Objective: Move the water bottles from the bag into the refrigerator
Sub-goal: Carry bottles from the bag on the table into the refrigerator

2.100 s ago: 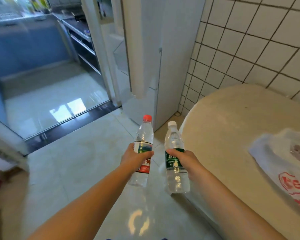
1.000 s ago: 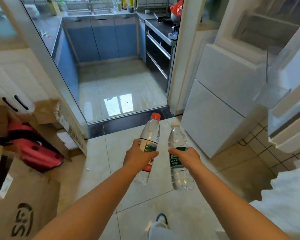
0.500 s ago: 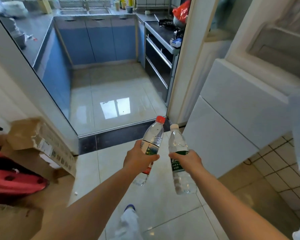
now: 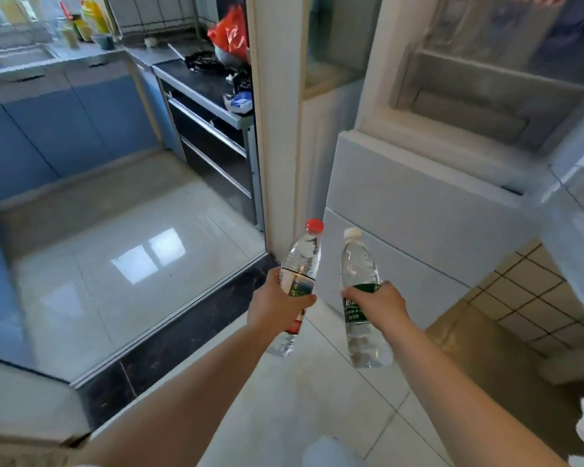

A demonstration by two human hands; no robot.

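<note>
Water bottles, two clear plastic ones, are carried out in front of the body, one in each hand. The left hand (image 4: 277,311) wraps its fingers round the label of the clear plastic bottle with the red cap (image 4: 299,284), tilted a little to the right. The right hand (image 4: 378,306) grasps the clear plastic bottle with the white cap and dark green label (image 4: 359,298) about its middle, near upright. The two bottles are near each other but apart. Under them lies the pale glossy tiled floor (image 4: 284,392).

Beyond the hands stands the white refrigerator (image 4: 418,203): its lower drawer fronts are closed, while the upper compartment appears open, with the door's inner shelf at the right edge. Farther left, past a white door post (image 4: 277,112), is a kitchen with blue cupboards (image 4: 64,123).

Compared with a moment ago the refrigerator is closer and fills more of the right side, and the cardboard boxes and red thing at the left have dropped out of view; two seconds back the table with the white bag was beside the right arm. The grips match throughout. The carry looks almost done; placing the bottles inside remains.
</note>
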